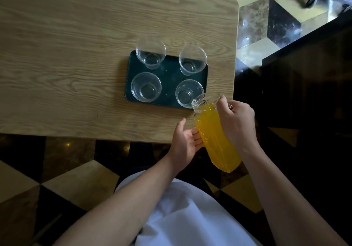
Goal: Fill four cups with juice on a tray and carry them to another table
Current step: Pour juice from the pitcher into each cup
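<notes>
Four clear cups stand empty on the dark green tray, which lies on the wooden table just ahead of both hands and a little to their left. The right hand is closed around the handle side of the glass pitcher, near its top. The left hand is open, and its fingers touch the ribbed side of the pitcher lower down, as a support.

The pitcher is nearly full of orange juice. Its long axis runs from the person's body forward and leftward, with the base low near the body and the spout highest and farthest from it. The spout sits right at the rim of the near right cup, the cup closest to the right hand; from above I cannot tell if glass touches glass. No juice is seen in any cup.

I judge that the coming move is a further tilt toward this cup. The near left cup and the two far cups lie beyond, away from the hands.
</notes>
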{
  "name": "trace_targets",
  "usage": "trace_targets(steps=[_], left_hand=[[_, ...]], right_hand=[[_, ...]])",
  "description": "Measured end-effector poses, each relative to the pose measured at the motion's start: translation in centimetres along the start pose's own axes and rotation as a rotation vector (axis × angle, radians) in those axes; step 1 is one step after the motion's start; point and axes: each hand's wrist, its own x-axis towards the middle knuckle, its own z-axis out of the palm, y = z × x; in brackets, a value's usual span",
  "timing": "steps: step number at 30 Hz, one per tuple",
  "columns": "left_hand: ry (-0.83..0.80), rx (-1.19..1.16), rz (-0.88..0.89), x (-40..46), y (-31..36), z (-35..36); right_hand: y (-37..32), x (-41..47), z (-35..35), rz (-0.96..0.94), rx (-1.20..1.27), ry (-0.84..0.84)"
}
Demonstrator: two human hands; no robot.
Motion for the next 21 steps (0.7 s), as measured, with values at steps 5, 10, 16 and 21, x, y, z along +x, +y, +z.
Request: trace_targets(steps=[5, 10, 16, 21], left_hand=[[-0.006, -0.013, -0.018, 0.0, -0.1, 0.2], [-0.025, -0.018, -0.027, -0.1, -0.4, 0.7], [-0.041, -0.02, -0.022, -0.2, -0.3, 0.8], [-0.043, -0.039, -0.021, -0.1, -0.2, 1.0]], right_hand=[[0.0, 0.6, 0.0, 0.01, -0.048, -0.008], [0.0, 0.9, -0.6, 0.021, -0.086, -0.027], [-0.4, 1.1, -0.8, 0.018, -0.099, -0.059], [-1.1, 1.6, -0.6, 0.031, -0.16, -0.079]])
